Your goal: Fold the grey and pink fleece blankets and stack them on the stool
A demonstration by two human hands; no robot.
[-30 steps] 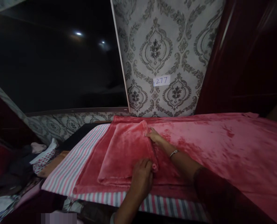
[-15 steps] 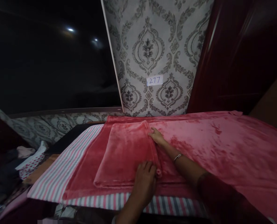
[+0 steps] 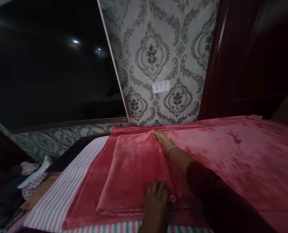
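Note:
A folded red plush blanket lies flat on a larger spread of the same red plush cloth. My right hand, with a thin bracelet at the wrist, grips its far right corner, the fingertips partly hidden at the edge. Closer to me, my left hand has its fingers curled on the blanket's near right part, beside a small rolled end at the corner. The thumb of the left hand is hard to make out. Under the plush cloth is a striped sheet in white, pink and grey.
Behind the bed surface stands a patterned wall bearing a paper label marked 277. A large dark screen is at the left, a dark red panel at the right. Spotted cloth and other fabrics lie lower left.
The view has shifted, so the blanket's near edge sits lower. My right hand has come closer onto the far corner, its fingers less visible. My left hand stays at the near right part.

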